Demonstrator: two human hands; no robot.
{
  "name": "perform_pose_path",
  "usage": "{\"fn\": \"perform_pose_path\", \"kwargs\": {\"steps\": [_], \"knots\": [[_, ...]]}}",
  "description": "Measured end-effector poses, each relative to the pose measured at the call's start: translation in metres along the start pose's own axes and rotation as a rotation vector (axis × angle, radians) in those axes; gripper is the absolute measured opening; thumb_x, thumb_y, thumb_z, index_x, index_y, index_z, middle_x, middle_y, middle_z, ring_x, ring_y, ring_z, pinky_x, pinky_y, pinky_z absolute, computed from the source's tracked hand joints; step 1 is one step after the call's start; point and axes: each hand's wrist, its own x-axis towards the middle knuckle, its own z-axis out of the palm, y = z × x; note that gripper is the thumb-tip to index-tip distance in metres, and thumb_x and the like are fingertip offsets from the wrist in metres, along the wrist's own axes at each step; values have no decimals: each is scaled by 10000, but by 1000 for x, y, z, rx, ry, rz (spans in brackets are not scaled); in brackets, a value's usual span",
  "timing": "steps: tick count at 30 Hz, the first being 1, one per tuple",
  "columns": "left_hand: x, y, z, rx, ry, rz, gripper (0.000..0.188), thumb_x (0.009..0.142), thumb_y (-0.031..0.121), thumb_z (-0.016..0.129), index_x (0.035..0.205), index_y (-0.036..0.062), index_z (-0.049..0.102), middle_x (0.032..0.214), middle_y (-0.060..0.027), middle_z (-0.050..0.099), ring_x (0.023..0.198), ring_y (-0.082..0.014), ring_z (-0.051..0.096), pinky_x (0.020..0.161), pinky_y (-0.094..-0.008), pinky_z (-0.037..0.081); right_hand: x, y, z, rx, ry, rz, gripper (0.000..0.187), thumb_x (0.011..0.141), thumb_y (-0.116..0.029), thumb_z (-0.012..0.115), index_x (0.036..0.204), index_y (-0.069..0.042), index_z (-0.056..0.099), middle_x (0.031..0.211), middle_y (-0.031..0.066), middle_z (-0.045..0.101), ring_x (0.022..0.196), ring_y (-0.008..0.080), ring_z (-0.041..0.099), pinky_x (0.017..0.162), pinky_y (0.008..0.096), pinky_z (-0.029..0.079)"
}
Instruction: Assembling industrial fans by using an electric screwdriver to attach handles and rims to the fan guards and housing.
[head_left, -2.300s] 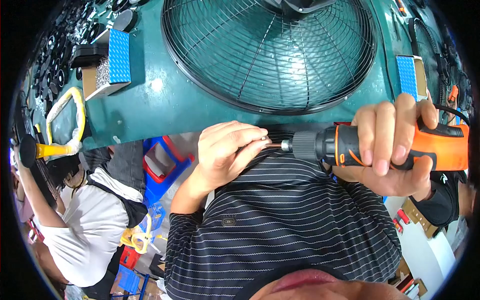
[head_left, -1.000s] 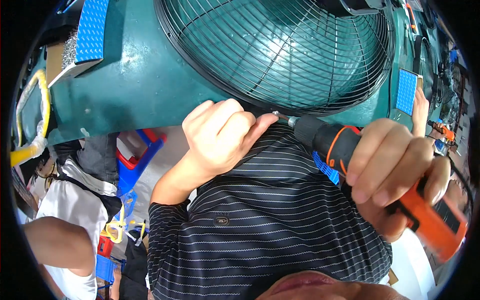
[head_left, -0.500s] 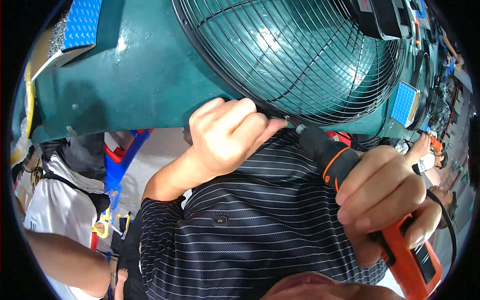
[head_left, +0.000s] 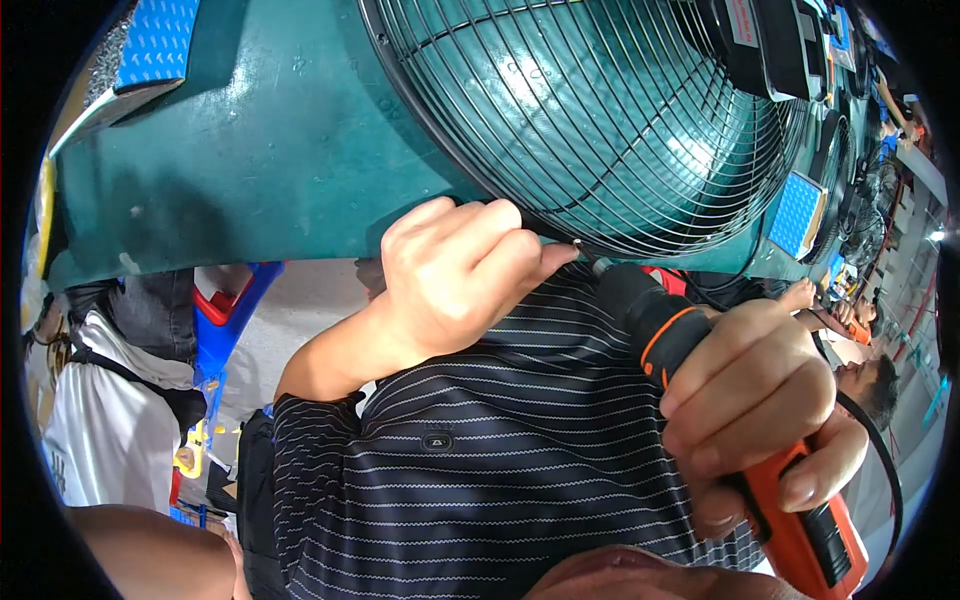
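Note:
A round black wire fan guard [head_left: 620, 150] lies on the green table with its rim near the front edge. My left hand [head_left: 455, 275] is closed at that rim, fingers curled and thumb stretched along it. At the thumb's tip shows a small shiny screw [head_left: 577, 243]. My right hand [head_left: 755, 390] is wrapped round an orange and black corded electric screwdriver [head_left: 815, 530]. Its black nose points up and left, with the tip close by the screw. Whether bit and screw touch, I cannot tell. What the left fingers press on underneath is hidden.
On the green table [head_left: 290, 170], an opened blue box [head_left: 160, 45] of small metal parts stands far left. A smaller blue box [head_left: 797, 215] stands right of the guard. A black motor housing [head_left: 765, 45] sits over the guard. Another person's arm [head_left: 160, 550] shows lower left.
The view has shifted slightly, so the guard and boxes sit a little differently. Both hands keep their holds, and the screwdriver's tip stays by the screw at the rim.

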Motion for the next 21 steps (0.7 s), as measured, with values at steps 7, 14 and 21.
{"fn": "perform_pose_path", "kwargs": {"steps": [7, 14, 21], "knots": [[1, -1, -1, -21, -10, 6, 355, 615, 181, 895, 666, 92, 554, 564, -2, 425, 435, -173, 395, 416, -299, 292, 0, 5, -1, 46, 15, -17, 452, 783, -91, 821, 1152, -89, 559, 703, 41, 653, 546, 141, 653, 492, 229, 539], [1, 0, -1, -15, -7, -10, 365, 604, 182, 897, 657, 92, 547, 555, -1, 412, 427, -171, 384, 412, -296, 281, 2, 13, -6, 104, -34, -76, 451, 772, -86, 824, 1140, -85, 563, 691, 34, 651, 546, 144, 660, 495, 229, 555], [2, 2, -2, 26, -9, -40, 380, 610, 203, 838, 605, 123, 466, 598, -8, 363, 467, -151, 431, 436, -307, 300, 11, 16, -9, 210, -93, -54, 352, 763, -47, 796, 1050, -74, 594, 682, 57, 653, 531, 143, 656, 467, 235, 552]]}}
